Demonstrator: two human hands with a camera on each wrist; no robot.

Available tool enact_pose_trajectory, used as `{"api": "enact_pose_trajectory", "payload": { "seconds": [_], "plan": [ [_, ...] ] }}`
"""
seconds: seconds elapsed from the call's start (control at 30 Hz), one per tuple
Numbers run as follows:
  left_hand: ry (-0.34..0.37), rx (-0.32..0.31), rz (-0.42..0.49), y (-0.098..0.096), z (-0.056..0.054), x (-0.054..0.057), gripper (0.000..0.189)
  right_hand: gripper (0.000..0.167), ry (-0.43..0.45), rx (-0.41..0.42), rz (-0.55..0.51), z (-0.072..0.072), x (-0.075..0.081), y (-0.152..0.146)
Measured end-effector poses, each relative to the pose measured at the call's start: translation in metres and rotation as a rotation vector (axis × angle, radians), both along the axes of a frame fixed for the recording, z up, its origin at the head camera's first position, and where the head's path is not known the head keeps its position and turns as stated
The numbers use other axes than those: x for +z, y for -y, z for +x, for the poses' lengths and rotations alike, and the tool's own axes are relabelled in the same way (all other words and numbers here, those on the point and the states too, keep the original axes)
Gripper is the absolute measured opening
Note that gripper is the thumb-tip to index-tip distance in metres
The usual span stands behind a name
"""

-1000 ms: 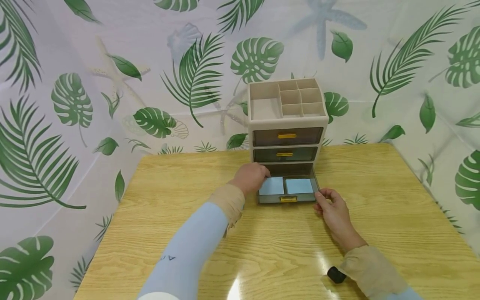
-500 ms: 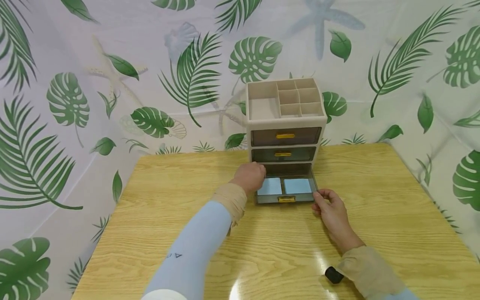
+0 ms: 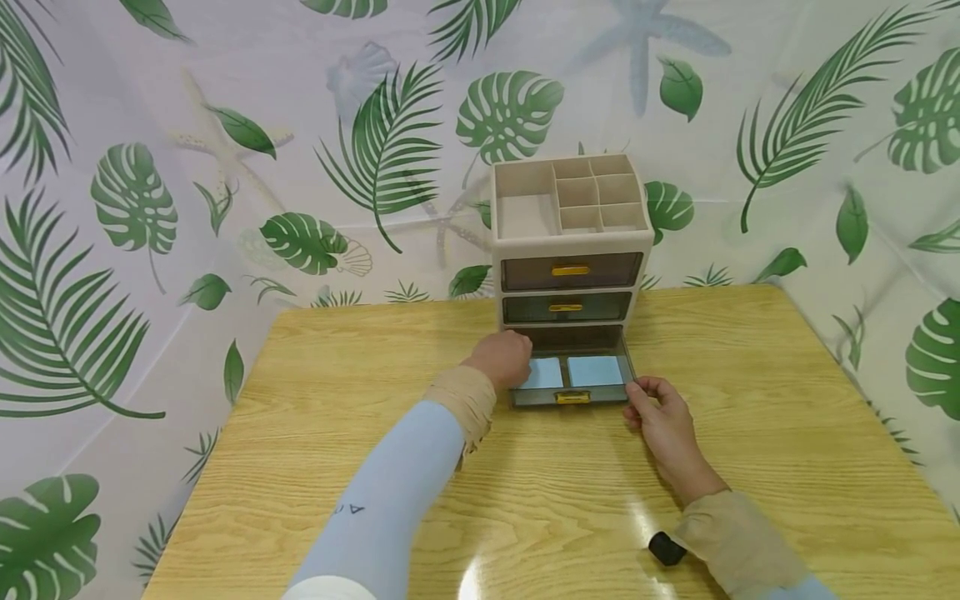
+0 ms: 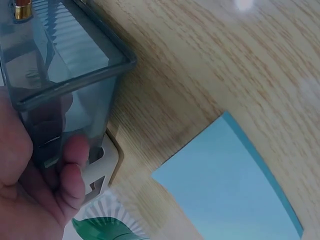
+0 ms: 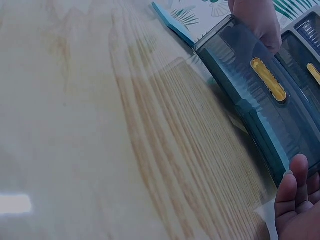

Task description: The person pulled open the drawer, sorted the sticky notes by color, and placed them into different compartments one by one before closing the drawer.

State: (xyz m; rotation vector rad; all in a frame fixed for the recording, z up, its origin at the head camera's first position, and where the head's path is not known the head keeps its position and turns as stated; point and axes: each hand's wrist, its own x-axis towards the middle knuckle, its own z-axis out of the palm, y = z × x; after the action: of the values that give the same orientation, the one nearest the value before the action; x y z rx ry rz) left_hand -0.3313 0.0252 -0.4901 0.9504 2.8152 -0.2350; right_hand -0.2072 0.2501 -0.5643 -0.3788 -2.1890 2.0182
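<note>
A clear grey drawer [image 3: 630, 367] is pulled out at the bottom of a cream desktop organizer [image 3: 570, 247]. Inside lie two light-blue paper pads, the left pad [image 3: 545, 375] partly covered by my left hand [image 3: 504, 357] and the right pad [image 3: 595, 372] in full sight. That hand grips the drawer's left side wall; in the left wrist view its curled fingers [image 4: 75, 170] show against the clear plastic. My right hand [image 3: 663, 421] pinches the front right corner, thumb on the rim. Another blue pad [image 4: 230, 185] lies on the table beside the drawer, hidden in the head view.
Two upper drawers with yellow handles [image 3: 570, 270] are closed. The organizer's top has divided compartments [image 3: 600, 192]. Behind the wooden table [image 3: 360, 375] hangs a leaf-print cloth [image 3: 300, 125]. A small black object [image 3: 666, 548] is by the right wrist.
My left hand's fingertips have drawn back slightly from over the left pad and settled at the drawer's left wall. The right hand keeps its place; the head view has shifted a little.
</note>
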Motion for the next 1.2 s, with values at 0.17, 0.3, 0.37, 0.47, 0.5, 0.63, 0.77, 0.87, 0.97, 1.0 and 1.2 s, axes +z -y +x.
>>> {"api": "enact_pose_trajectory", "payload": {
  "seconds": [0.17,0.3,0.37,0.47,0.5,0.63,0.77,0.87,0.97,1.0,1.2],
  "plan": [
    [0.042,0.006,0.016,0.002,0.003,0.001,0.028,0.039,0.002,0.004,0.001,0.0,0.0,0.001],
    [0.054,0.004,0.015,0.004,0.007,0.005,0.031,0.037,0.009,0.009,-0.013,-0.001,0.0,0.001],
    [0.058,0.002,0.017,0.006,0.008,0.006,0.032,0.035,0.012,0.012,-0.025,0.0,0.005,0.002],
    [0.071,0.002,0.049,0.008,0.01,0.007,0.035,0.035,0.007,0.009,-0.033,0.0,0.005,0.004],
    [0.07,0.007,0.074,0.009,0.011,0.007,0.036,0.034,0.007,0.008,-0.033,0.0,0.004,0.004],
    [-0.036,0.042,0.208,0.018,0.02,0.008,0.038,0.036,0.005,0.004,-0.027,-0.003,-0.001,0.004],
    [-0.155,0.126,0.396,0.035,0.032,0.014,0.035,0.04,0.0,0.015,-0.005,-0.003,0.0,0.003],
    [-0.169,0.2,0.489,0.053,0.037,0.016,0.032,0.042,-0.007,0.018,0.017,-0.003,0.0,0.003],
    [-0.133,0.283,0.495,0.074,0.039,0.011,0.031,0.044,-0.007,0.019,0.025,-0.002,0.001,0.002],
    [-0.119,0.306,0.484,0.081,0.039,0.008,0.031,0.043,-0.006,0.02,0.027,-0.002,0.001,0.001],
    [-0.018,0.401,0.372,0.11,0.04,-0.01,0.049,0.04,-0.002,0.01,0.04,0.0,0.001,-0.001]
  ]
}}
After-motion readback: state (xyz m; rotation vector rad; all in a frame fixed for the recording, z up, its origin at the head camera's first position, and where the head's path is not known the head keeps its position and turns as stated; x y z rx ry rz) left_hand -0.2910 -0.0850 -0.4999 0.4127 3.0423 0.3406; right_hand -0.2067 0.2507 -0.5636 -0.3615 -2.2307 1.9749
